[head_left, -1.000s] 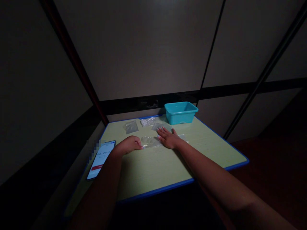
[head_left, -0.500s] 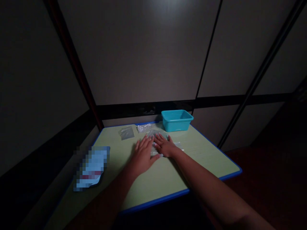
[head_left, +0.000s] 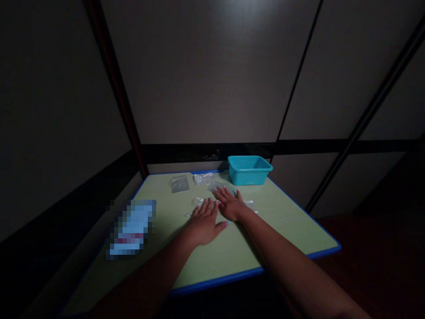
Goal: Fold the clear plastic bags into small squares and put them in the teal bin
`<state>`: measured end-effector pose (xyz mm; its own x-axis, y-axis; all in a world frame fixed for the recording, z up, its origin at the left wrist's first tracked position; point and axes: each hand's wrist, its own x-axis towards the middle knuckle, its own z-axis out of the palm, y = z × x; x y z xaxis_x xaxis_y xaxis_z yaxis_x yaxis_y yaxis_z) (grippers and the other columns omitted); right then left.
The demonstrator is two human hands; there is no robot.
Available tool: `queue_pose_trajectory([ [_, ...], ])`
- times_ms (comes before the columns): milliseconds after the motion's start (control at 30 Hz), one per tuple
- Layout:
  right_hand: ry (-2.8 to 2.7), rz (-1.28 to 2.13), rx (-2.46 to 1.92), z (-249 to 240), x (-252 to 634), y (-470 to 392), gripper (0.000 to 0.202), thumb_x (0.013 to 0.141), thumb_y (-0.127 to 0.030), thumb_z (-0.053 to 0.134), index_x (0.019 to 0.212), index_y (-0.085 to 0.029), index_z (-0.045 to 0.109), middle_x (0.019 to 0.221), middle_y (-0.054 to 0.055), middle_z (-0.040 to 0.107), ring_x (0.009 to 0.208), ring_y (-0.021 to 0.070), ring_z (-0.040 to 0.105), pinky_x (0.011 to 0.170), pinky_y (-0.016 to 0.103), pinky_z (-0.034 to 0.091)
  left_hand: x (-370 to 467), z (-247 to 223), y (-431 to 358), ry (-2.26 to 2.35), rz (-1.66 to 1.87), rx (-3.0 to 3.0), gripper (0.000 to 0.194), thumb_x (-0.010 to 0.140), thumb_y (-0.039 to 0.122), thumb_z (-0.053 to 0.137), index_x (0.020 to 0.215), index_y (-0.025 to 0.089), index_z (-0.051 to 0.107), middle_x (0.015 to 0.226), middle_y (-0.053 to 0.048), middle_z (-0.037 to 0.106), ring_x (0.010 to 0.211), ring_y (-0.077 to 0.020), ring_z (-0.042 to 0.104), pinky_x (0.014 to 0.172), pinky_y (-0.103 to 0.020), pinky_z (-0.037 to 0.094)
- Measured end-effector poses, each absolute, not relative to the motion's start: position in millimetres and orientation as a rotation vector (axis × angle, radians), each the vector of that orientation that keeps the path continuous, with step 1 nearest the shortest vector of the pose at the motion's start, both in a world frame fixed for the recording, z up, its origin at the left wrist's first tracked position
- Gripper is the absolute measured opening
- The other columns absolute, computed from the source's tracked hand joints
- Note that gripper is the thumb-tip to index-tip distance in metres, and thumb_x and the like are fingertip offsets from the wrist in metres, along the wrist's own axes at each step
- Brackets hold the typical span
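Observation:
My left hand (head_left: pixel 205 223) lies flat, fingers stretched out, over the near left part of a clear plastic bag (head_left: pixel 198 201). My right hand (head_left: pixel 230 206) is spread flat on the right part of the same bag, its fingertips pointing away from me. Much of the bag is hidden under both hands; its edges show at the left and right. Just beyond my right fingertips is another clear sheet or bag (head_left: pixel 215 185), partly covered.
A turquoise plastic basket (head_left: pixel 249 176) stands at the back right of the pale green table (head_left: pixel 292 226), which has a blue edge. Near the back are a crumpled clear packet (head_left: pixel 205 178) and a flat clear bag (head_left: pixel 180 184). A blurred-out bluish object (head_left: pixel 133 228) lies at the left.
My left hand has moved toward me, baring the left part of the plastic bag. My right hand stays in nearly the same place. The view has shifted slightly.

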<state>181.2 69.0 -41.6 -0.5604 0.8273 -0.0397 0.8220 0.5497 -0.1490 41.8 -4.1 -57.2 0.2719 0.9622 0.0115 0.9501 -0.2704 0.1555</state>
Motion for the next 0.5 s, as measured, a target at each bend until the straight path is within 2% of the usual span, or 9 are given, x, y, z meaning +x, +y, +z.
queue_pose_trajectory([
  [200,-2.752,0.222,-1.485,-36,181,65,0.056,0.09,-0.041,0.011,0.143,-0.026,0.002,0.149,0.0,0.001,0.136,0.0189,-0.005,0.102,0.057,0.0,22,-48,-2,2.019,0.015,2.146,0.084,0.082,0.066,0.013,0.142,0.007,0.01,0.147,-0.015,-0.001,0.135,-0.028,-0.001,0.105,-0.051,0.012],
  [333,-2.755,0.235,-1.482,-36,181,65,0.055,0.091,-0.041,0.011,0.143,-0.026,0.001,0.149,0.0,-0.001,0.136,0.0188,-0.005,0.102,0.056,0.0,9,-42,1,2.214,-0.027,1.995,0.086,0.082,0.066,0.016,0.141,0.003,0.014,0.146,-0.019,0.004,0.135,-0.0295,0.001,0.104,-0.054,0.011],
  [400,-2.754,0.246,-1.477,-37,181,66,0.055,0.091,-0.041,0.011,0.143,-0.027,0.0,0.149,0.0,-0.002,0.136,0.0185,-0.006,0.102,0.057,-0.001,9,-40,1,2.278,0.058,2.046,0.083,0.083,0.063,0.018,0.141,0.004,0.017,0.146,-0.019,0.007,0.136,-0.0289,0.002,0.104,-0.055,0.009],
  [500,-2.742,0.261,-1.462,-38,181,67,0.055,0.091,-0.043,0.009,0.143,-0.026,0.001,0.149,0.0,-0.001,0.136,0.0175,-0.005,0.102,0.057,-0.001,14,-39,0,2.146,0.224,2.311,0.073,0.086,0.059,0.021,0.142,0.013,0.017,0.148,-0.012,0.007,0.136,-0.0242,0.0,0.105,-0.052,0.009],
])
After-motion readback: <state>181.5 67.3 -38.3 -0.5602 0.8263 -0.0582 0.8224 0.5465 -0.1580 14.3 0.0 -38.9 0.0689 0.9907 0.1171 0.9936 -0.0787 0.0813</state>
